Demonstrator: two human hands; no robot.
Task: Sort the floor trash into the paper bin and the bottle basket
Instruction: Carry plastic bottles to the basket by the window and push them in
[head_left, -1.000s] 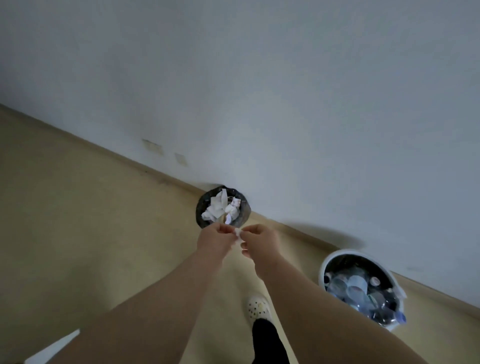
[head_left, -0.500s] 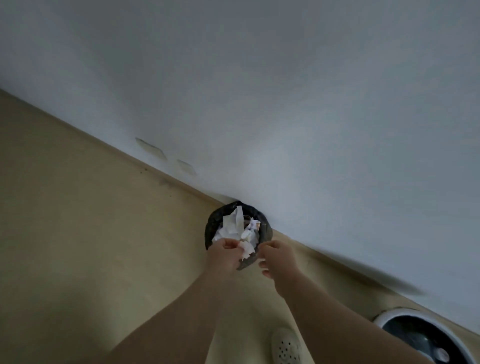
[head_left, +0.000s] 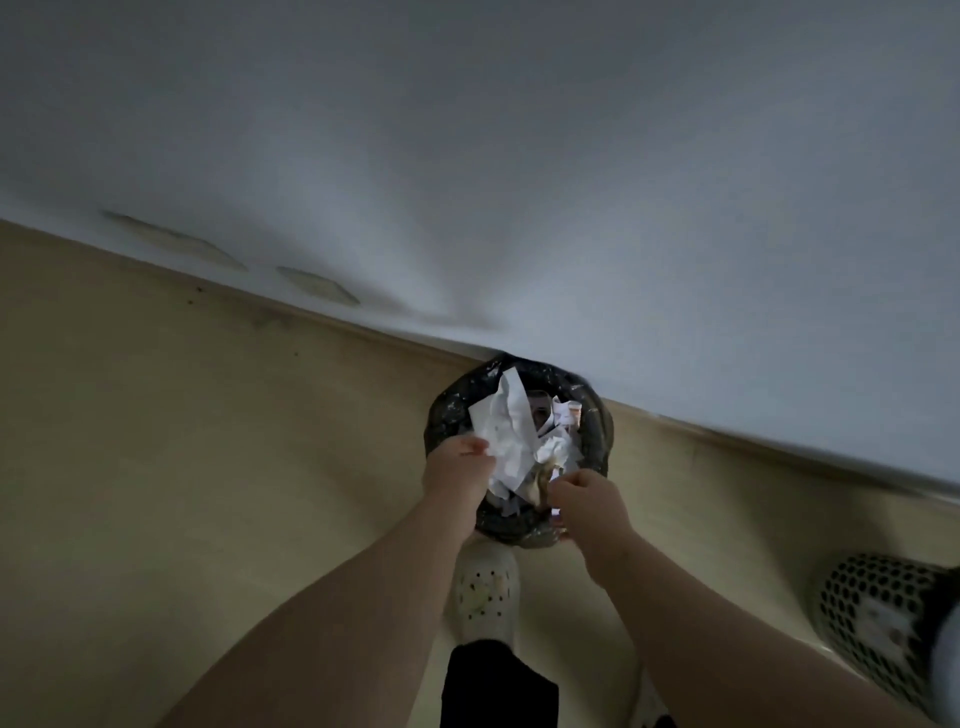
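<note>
Over the near rim of the paper bin (head_left: 451, 411) by the wall (head_left: 519, 156), left hand (head_left: 457, 470) and right hand (head_left: 589, 501), both curled, meet crumpled paper (head_left: 511, 436) that looks light and soft, easily pinched at any fold; whether either grips it is unclear

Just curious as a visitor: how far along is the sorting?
Done: crumpled paper fills the paper bin. In hand: left hand and right hand, fingers curled, over it; any scrap held is unclear. Left: no loose trash shows on the floor; the bottle basket is blurred.
</note>
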